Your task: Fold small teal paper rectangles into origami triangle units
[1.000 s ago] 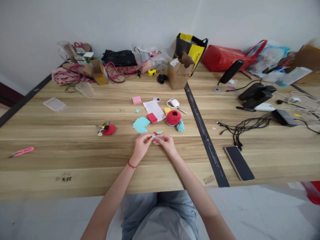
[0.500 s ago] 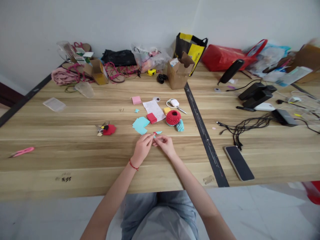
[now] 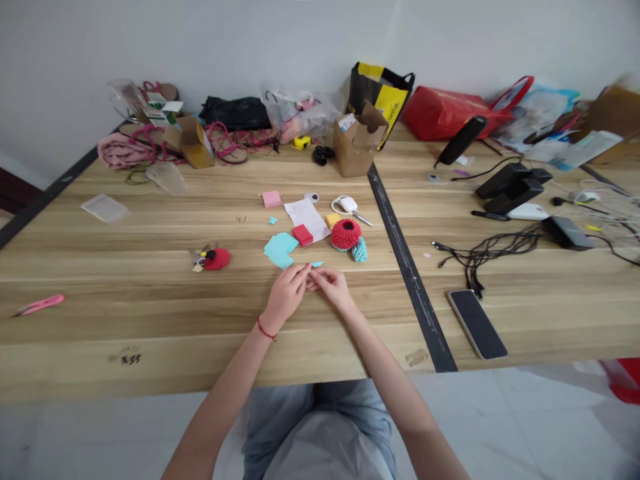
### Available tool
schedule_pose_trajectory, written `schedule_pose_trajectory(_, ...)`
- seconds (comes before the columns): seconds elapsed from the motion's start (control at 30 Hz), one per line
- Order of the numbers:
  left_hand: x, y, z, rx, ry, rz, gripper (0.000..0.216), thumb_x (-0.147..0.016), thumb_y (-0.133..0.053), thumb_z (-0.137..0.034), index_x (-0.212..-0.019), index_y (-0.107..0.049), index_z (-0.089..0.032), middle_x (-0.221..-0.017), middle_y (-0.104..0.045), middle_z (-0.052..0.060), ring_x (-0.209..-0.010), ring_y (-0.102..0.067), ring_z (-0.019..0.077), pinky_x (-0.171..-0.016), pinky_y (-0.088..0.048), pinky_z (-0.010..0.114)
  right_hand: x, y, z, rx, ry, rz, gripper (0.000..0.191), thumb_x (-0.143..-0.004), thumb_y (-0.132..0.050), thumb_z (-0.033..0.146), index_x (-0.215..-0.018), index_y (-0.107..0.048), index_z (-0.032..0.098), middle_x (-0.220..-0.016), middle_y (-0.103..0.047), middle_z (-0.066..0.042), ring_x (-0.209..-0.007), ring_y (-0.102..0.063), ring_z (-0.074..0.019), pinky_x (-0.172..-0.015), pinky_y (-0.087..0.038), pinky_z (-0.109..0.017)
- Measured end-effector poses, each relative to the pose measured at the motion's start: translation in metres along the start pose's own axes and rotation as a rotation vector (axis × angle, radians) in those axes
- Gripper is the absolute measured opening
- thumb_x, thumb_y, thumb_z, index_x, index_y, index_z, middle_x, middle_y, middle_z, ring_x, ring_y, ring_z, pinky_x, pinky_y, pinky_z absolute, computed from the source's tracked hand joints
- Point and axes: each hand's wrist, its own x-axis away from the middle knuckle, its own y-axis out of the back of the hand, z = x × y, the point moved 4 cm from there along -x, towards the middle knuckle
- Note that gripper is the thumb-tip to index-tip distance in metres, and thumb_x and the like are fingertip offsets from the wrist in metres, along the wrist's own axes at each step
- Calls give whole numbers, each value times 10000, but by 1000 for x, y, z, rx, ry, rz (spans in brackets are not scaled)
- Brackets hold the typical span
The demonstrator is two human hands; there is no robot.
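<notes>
Over the wooden table, my left hand (image 3: 287, 291) and my right hand (image 3: 332, 287) meet fingertip to fingertip, both closed in a pinch. Between them is a small folded paper piece, mostly hidden by the fingers. Just beyond the fingertips lies a light blue folded paper piece (image 3: 317, 264). A fanned stack of light blue paper (image 3: 280, 249) is ahead of my left hand. Farther off are a red paper pad (image 3: 303, 235) and a white sheet with markings (image 3: 310, 217). A round red folded-paper model (image 3: 346, 234) stands beside a light blue folded-paper piece (image 3: 359, 250).
Scissors (image 3: 361, 218), a yellow pad (image 3: 333, 220) and a pink pad (image 3: 271, 199) lie beyond. Pink thread snips (image 3: 40, 305) and keys with a red tag (image 3: 216, 259) are left. A phone (image 3: 477, 325) and black cables (image 3: 493, 252) are right. Bags and boxes line the wall.
My fingertips have drawn closer around the small paper piece; the red and blue bits that showed between them are now largely covered. The view has shifted slightly.
</notes>
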Motion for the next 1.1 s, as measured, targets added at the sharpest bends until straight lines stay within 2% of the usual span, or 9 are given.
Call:
schedule_pose_trajectory(0.1, -2, 5, 4, 180, 96, -78, 254, -881, -481, -214, -1091, -624, -203, -1065, -640, 82, -998, -590, 183, -903, -481, 348, -1, 2, 0, 67, 46, -8, 325, -687, -676, 478, -787, -683, 169, -636, -680, -21, -579, -643, -148, -602, -540, -276)
schedule_pose_trajectory(0.2, -3, 7, 12, 343, 229, -115, 164, -843, -549, -260, -929, -666, -183, -945, -679, 70, -869, -633, 173, -793, -521, 318, 1, 4, 2, 168, 136, -37, 293, -720, -653, 462, -809, -687, 186, -684, -687, -33, -588, -641, -156, -606, -531, -282)
schedule_pose_trajectory(0.3, -3, 7, 19, 478, 366, -167, 141, -788, -617, -292, -839, -634, -161, -839, -685, 58, -790, -650, 167, -753, -531, 307, 3, 5, 3, 226, 187, -60, 257, -722, -659, 439, -824, -686, 204, -789, -698, -52, -634, -654, -174, -626, -533, -294)
schedule_pose_trajectory(0.37, -2, 6, 21, 536, 401, -188, 160, -767, -640, -305, -815, -598, -158, -805, -671, 47, -770, -650, 160, -752, -530, 301, 3, 5, 4, 231, 194, -71, 246, -701, -683, 427, -812, -680, 207, -795, -695, -52, -653, -656, -181, -635, -534, -295)
schedule_pose_trajectory(0.57, -2, 8, 13, 507, 315, -185, 151, -784, -629, -301, -800, -563, -167, -784, -638, 31, -788, -634, 156, -782, -507, 303, 4, 5, 12, 168, 194, -85, 229, -655, -723, 413, -716, -662, 201, -675, -669, -28, -615, -627, -175, -634, -520, -296)
schedule_pose_trajectory(0.73, -3, 11, 9, 315, 209, -121, 111, -832, -570, -288, -852, -615, -189, -854, -670, 39, -829, -624, 164, -796, -492, 308, 6, 4, 16, 191, 234, -97, 212, -679, -708, 410, -700, -659, 205, -726, -668, -38, -668, -619, -178, -686, -513, -306)
schedule_pose_trajectory(0.87, -4, 15, 10, 278, 227, -156, 107, -814, -593, -287, -804, -600, -181, -795, -662, 27, -780, -626, 160, -763, -493, 293, 5, 1, 12, 165, 203, -82, 229, -671, -708, 421, -742, -665, 207, -776, -666, -38, -656, -603, -157, -670, -503, -286)
schedule_pose_trajectory(0.97, -3, 14, 10, 302, 227, -164, 105, -809, -599, -282, -784, -593, -180, -774, -654, 25, -769, -626, 159, -755, -495, 291, 2, 0, 10, 123, 203, -68, 235, -614, -750, 411, -708, -673, 211, -851, -663, -47, -779, -612, -176, -716, -499, -289)
schedule_pose_trajectory(1.1, -3, 12, 9, 335, 210, -138, 118, -807, -605, -303, -825, -615, -187, -823, -664, 43, -797, -631, 170, -773, -501, 310, -1, 2, 6, 13, 193, -80, 220, -580, -773, 382, -582, -637, 210, -759, -650, -30, -880, -604, -191, -817, -468, -317)
